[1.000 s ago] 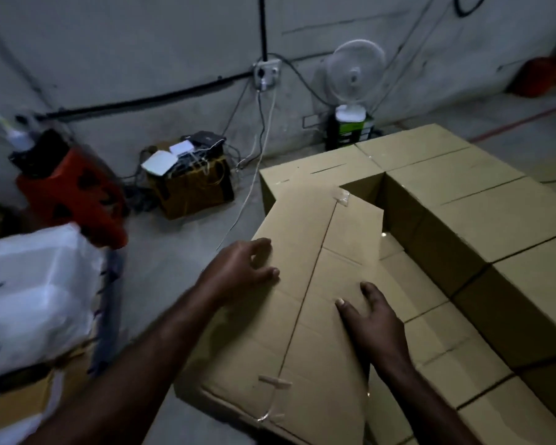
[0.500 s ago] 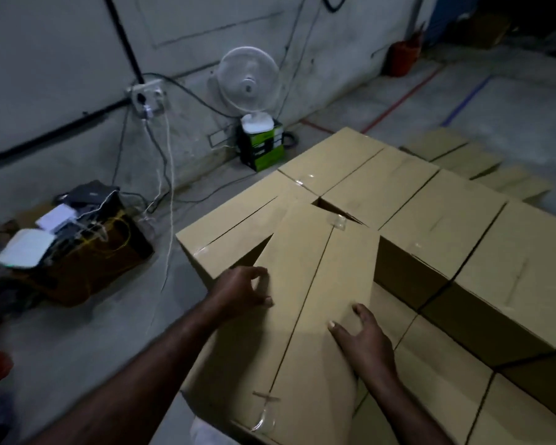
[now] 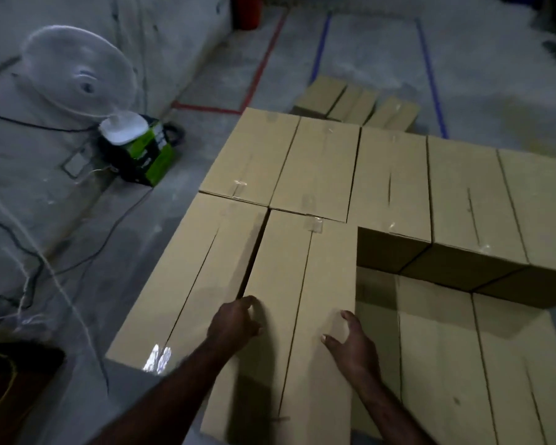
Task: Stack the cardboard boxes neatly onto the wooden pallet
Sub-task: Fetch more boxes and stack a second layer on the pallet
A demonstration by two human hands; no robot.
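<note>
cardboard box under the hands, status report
Left hand grips cardboard box at left edge, right hand rests on top. Box level with upper-layer boxes. Nothing blocking.

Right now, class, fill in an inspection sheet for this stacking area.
Surface: pallet not seen under boxes; grey concrete floor.
Job's things: near box beside left neighbour, slim gap between; rear row beyond; lower layer exposed at right.
Clutter: more cardboard boxes on floor behind.
Hands: left hand fingers curled at near box's left edge; right hand spread on its top.
Cables: dark cables and white cord across floor at left.
Surroundings: white fan on green-black box; red and blue floor lines.
</note>
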